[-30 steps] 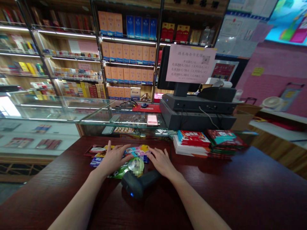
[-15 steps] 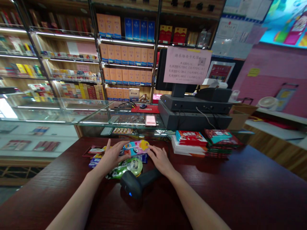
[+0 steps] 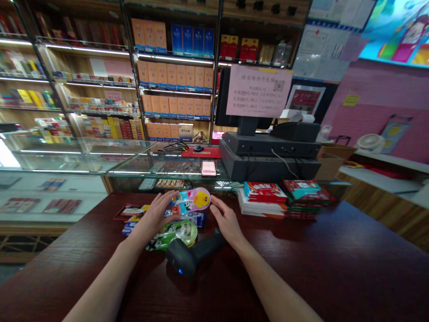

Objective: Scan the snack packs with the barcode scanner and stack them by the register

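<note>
Pink chick-print packet (image 3: 190, 200) sits at the far end of the packet pile on the table (image 3: 83, 273). Left hand (image 3: 152, 218) has its fingertips at the packet's lower-left edge; can't tell if gripping. Right hand (image 3: 228, 221) open, just beside it, not touching. Hands apart. Green packet (image 3: 170, 235) and barcode scanner (image 3: 192, 255) lie nearer, between the hands.

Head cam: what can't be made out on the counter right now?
Head view:
- Snack packets: partly hidden by the left hand, so the count is unclear.
- Green packet: lower edge hidden by the barcode scanner.
- Pink price sign: fine print too small to read.
- Pink slip: too small and blurred to read.
</note>
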`<state>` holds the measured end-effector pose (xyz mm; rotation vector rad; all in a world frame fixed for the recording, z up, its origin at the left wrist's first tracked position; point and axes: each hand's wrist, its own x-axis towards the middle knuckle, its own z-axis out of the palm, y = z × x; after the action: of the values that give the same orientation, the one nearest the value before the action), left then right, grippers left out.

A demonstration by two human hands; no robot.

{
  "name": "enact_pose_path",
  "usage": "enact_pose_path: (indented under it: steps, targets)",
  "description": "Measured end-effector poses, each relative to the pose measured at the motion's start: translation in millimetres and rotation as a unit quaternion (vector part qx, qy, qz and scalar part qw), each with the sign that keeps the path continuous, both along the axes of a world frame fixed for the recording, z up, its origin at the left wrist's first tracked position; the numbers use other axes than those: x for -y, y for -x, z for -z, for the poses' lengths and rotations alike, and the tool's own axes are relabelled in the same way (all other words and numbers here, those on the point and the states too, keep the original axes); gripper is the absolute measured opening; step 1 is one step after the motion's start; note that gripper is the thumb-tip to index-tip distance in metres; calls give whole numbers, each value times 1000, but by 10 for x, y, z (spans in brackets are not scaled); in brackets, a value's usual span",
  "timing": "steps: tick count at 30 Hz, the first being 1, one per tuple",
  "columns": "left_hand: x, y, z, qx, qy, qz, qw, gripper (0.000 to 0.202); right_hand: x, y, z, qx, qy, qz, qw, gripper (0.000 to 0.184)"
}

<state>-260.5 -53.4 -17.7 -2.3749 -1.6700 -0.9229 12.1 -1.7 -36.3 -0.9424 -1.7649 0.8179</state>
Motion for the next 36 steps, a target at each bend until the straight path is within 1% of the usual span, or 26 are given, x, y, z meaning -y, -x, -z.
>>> enact_pose_path:
  steps: [4, 8, 13, 18, 20, 22, 25, 27, 29, 33, 36]
  targets:
    - [1, -3, 25, 4, -12, -1, 1000, 72, 37, -1, -32, -10, 12, 0, 1000, 46]
    - [3, -2, 37, -24, -34, -16, 999, 75, 50, 11, -49, -5, 9, -14, 1000, 48]
    - [33, -30, -21, -61, -75, -23, 995, 75, 34, 20, -18, -31, 11, -10, 999, 47]
    - [80, -83, -91, -54, -97, -32, 993, 70, 40, 6, -19, -34, -14, 9, 999, 49]
    - [92, -100, -106, -52, -109, -30, 992, 70, 47, -8, -31, -16, -43, 18, 999, 53]
    - [97, -114, -112, -51, -119, -26, 991, 71, 51, -26, -40, 7, -91, 33, 995, 58]
    - [94, -128, -108, -49, -135, -10, 990, 71, 51, -57, -46, 41, -166, 62, 983, 66]
    - [90, -132, -102, -49, -146, 3, 988, 72, 49, -80, -52, 63, -201, 75, 975, 69]
    - [86, -130, -97, -51, -151, 8, 987, 73, 45, -107, -63, 85, -227, 75, 967, 70]
    - [84, -114, -88, -51, -149, 14, 987, 76, 26, -171, -99, 121, -272, 52, 953, 71]
    - [87, -108, -84, -44, -135, 19, 990, 76, 10, -223, -139, 138, -288, 37, 947, 71]
